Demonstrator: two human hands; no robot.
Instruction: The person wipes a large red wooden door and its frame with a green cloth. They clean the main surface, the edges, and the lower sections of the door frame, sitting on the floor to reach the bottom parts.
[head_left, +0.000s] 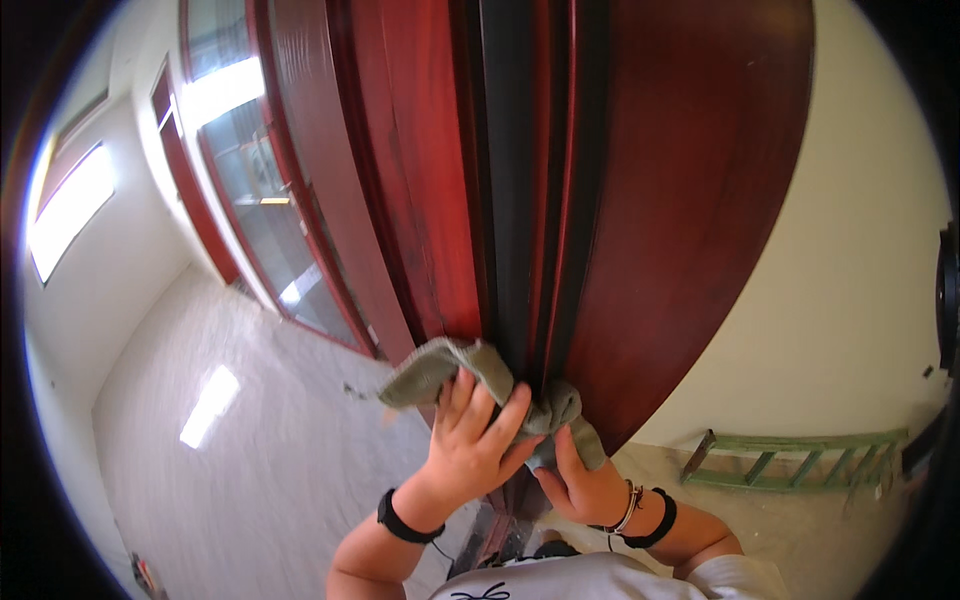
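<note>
A grey-green cloth (428, 375) is spread against the lower visible part of a dark red wooden door frame (427, 187). My left hand (472, 435) presses the cloth with its fingers, and one end of the fabric hangs out to the left. Close by on the right, my right hand (581, 484) pinches another bunched part of the cloth, its fingers partly hidden by the folds. Black grooves (514, 187) run up the frame above both hands. Right of these stands a wide, glossy red-brown wooden panel (690, 172).
A green ladder (795, 461) lies on the floor by the cream wall (840, 300) at right. To the left, a red-framed glass door (259, 187) stands over a shiny tiled floor (262, 465). A bright window (71, 214) is at far left.
</note>
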